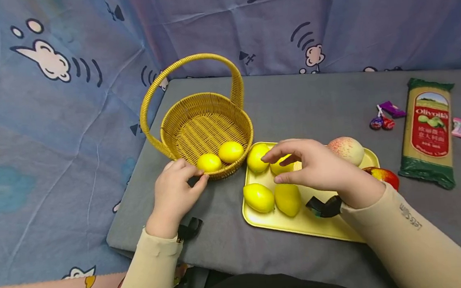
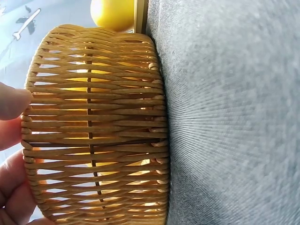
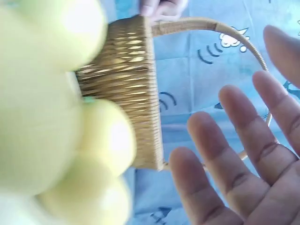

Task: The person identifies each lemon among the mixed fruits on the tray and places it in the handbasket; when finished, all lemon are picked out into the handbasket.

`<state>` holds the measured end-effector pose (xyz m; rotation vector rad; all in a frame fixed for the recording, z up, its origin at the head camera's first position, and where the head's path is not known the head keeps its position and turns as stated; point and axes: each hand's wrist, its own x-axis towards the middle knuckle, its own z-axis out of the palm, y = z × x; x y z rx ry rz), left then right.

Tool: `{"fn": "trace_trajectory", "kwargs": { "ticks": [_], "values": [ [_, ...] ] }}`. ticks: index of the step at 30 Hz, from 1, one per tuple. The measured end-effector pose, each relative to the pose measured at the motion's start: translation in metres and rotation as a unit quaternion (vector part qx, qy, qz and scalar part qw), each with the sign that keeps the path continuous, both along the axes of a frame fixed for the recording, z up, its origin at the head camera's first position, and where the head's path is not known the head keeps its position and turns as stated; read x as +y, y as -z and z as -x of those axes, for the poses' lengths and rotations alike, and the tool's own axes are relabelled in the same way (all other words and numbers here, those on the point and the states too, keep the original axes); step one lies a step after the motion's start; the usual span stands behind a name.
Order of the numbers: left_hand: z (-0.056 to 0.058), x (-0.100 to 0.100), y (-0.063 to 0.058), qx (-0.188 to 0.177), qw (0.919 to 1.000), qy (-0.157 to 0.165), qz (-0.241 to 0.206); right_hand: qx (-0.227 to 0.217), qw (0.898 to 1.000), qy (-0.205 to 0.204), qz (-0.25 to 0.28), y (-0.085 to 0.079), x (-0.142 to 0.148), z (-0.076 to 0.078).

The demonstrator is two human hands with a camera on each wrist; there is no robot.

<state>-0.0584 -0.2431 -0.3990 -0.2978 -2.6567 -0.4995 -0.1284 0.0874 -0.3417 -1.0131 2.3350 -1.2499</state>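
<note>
My left hand (image 1: 177, 190) holds the near rim of a yellow wicker basket (image 1: 205, 132), its thumb and fingers on either side of the rim in the left wrist view. Inside that basket, against the near wall, lie two lemons, one on the left (image 1: 209, 162) and one on the right (image 1: 231, 152). Over a yellow tray (image 1: 308, 192) hovers my right hand (image 1: 316, 164), fingers spread and gripping nothing. Below and beside its fingertips are several yellow fruits, among them a lemon (image 1: 259, 198); one is partly covered by the hand.
On the tray's right side sit a peach (image 1: 346, 150) and a red-yellow fruit (image 1: 386, 177), partly behind my right wrist. Farther right lie a pasta packet (image 1: 430, 134), lollipops (image 1: 381, 122), a purple wrapped sweet (image 1: 392, 109) and a pink one (image 1: 460, 127). The basket's tall handle (image 1: 192, 58) arches upward.
</note>
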Motion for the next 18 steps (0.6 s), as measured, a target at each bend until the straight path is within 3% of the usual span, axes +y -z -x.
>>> {"fn": "trace_trajectory", "kwargs": {
  "ticks": [13, 18],
  "values": [
    [0.000, 0.001, -0.001, -0.005, 0.9999, -0.001, -0.009, 0.018, 0.993, 0.097, -0.065, 0.040, 0.025, -0.039],
    [0.000, 0.002, -0.001, -0.004, 0.9999, -0.001, -0.010, 0.024, 0.991, 0.103, -0.078, 0.054, 0.021, -0.046]
  ]
}}
